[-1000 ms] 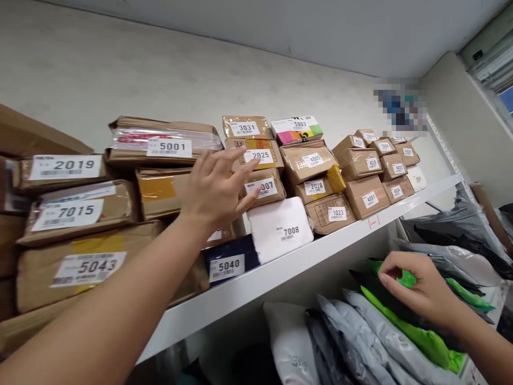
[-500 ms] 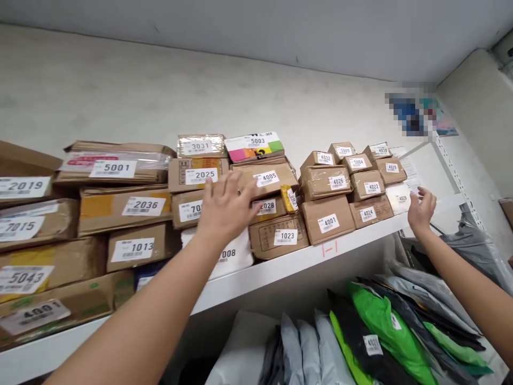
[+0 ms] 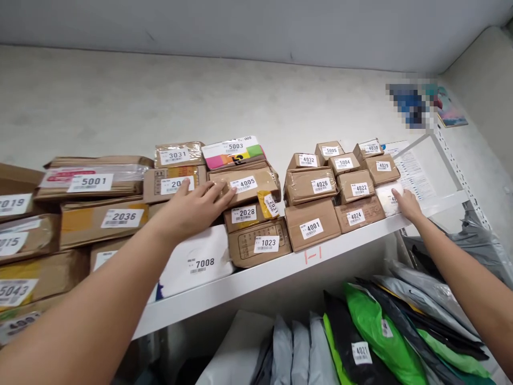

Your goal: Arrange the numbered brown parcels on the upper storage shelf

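Both my arms are raised and extended forward, bare to the elbow. My left hand [image 3: 192, 206] lies palm down with fingers [image 3: 218, 193] spread and nearly straight — an open grip, closed on nothing; the forearm runs in from the lower left corner. My right hand [image 3: 405, 205] reaches out at the far right, palm down, fingertips forward and slightly curled — not closed; its forearm enters from the lower right edge.

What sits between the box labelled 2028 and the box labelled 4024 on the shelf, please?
In the head view, box 4001 sits between box 2028 and box 4024 on the shelf.
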Available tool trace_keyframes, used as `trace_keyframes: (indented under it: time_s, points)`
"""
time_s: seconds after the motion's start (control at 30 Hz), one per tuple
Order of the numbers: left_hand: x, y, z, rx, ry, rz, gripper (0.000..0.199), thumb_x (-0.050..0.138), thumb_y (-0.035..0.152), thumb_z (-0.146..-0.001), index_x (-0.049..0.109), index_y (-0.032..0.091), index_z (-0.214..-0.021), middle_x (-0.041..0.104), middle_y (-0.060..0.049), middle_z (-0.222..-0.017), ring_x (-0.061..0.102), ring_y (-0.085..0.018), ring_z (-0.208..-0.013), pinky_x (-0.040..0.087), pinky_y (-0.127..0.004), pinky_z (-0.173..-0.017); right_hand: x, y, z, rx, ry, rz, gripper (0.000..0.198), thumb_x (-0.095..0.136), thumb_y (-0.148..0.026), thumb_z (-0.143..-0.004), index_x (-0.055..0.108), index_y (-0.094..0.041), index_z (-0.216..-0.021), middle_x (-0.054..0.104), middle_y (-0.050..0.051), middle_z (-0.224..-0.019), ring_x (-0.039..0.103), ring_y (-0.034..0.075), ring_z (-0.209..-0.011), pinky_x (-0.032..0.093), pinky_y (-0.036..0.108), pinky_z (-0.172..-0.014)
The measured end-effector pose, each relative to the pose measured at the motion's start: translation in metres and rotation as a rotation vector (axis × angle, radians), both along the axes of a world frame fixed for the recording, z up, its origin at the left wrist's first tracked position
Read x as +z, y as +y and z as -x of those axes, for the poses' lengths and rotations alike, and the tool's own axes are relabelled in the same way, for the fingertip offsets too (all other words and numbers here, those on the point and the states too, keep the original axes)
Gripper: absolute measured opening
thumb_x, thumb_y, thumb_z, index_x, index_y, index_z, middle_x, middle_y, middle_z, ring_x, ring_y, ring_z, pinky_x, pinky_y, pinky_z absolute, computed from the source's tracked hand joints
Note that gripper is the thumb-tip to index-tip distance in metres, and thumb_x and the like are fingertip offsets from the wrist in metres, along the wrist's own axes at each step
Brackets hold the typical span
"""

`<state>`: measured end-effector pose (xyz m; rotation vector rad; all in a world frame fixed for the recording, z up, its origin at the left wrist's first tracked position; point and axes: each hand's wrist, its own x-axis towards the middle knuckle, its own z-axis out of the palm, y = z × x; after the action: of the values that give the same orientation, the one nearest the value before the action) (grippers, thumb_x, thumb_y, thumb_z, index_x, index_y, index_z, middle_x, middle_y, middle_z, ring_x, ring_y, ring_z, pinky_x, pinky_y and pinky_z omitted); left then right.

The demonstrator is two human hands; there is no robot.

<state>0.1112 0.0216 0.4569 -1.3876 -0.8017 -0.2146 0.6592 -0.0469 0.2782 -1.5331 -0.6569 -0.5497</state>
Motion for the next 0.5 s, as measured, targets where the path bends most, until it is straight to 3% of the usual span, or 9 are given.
trace_keyframes:
  time_s: [0.13, 0.23, 0.37, 0.47, 0.5]
  points:
    - [-0.006, 0.013, 0.013, -0.142, -0.07, 0.086, 0.08, -0.008, 0.008, -0.092, 0.045, -0.001, -0.151, 0.038, -0.028, -0.159, 0.041, -0.045, -0.145, 0.032, -0.07, -0.111, -0.001, 0.006, 0.011, -0.07, 0.024, 0.041, 0.088, 0.047, -0.07, -0.092, 0.044, 0.003, -0.141, 0.052, 0.033, -0.138, 0.047, 0.044, -0.133, 0.036, 0.05, -0.111]
    - [-0.01, 0.013, 0.003, -0.422, -0.166, 0.099, 0.081, -0.006, 0.025, -0.097, 0.054, -0.005, -0.143, 0.043, -0.032, -0.155, 0.039, -0.048, -0.145, 0.024, -0.072, -0.115, -0.003, 0.009, 0.021, -0.116, 0.026, 0.058, 0.103, 0.054, -0.077, -0.085, 0.036, 0.005, -0.146, 0.048, 0.035, -0.14, 0.045, 0.046, -0.132, 0.034, 0.05, -0.112]
    - [-0.008, -0.016, -0.063, -0.888, -0.422, 0.027, 0.079, 0.017, 0.055, -0.098, 0.045, 0.003, -0.151, 0.039, -0.028, -0.157, 0.032, -0.037, -0.15, 0.022, -0.053, -0.126, -0.005, 0.014, 0.028, -0.164, -0.01, 0.025, 0.115, 0.056, -0.085, -0.08, 0.032, 0.004, -0.149, 0.046, 0.035, -0.143, 0.045, 0.047, -0.13, 0.033, 0.051, -0.111]
    - [0.002, -0.044, -0.135, -0.905, -0.405, 0.185, 0.076, 0.024, 0.051, -0.097, 0.038, 0.003, -0.155, 0.033, -0.026, -0.16, 0.025, -0.038, -0.151, 0.019, -0.053, -0.127, -0.009, 0.017, 0.026, -0.19, -0.054, 0.027, 0.117, 0.054, -0.085, -0.081, 0.028, 0.006, -0.151, 0.046, 0.036, -0.142, 0.046, 0.047, -0.129, 0.033, 0.051, -0.111]
    - [0.007, -0.051, -0.158, -0.875, -0.413, 0.245, 0.075, 0.027, 0.05, -0.096, 0.038, 0.006, -0.156, 0.03, -0.025, -0.161, 0.024, -0.041, -0.151, 0.025, -0.057, -0.124, -0.011, 0.018, 0.026, -0.193, -0.071, 0.037, 0.117, 0.054, -0.084, -0.082, 0.027, 0.007, -0.151, 0.046, 0.036, -0.142, 0.046, 0.047, -0.129, 0.033, 0.051, -0.111]
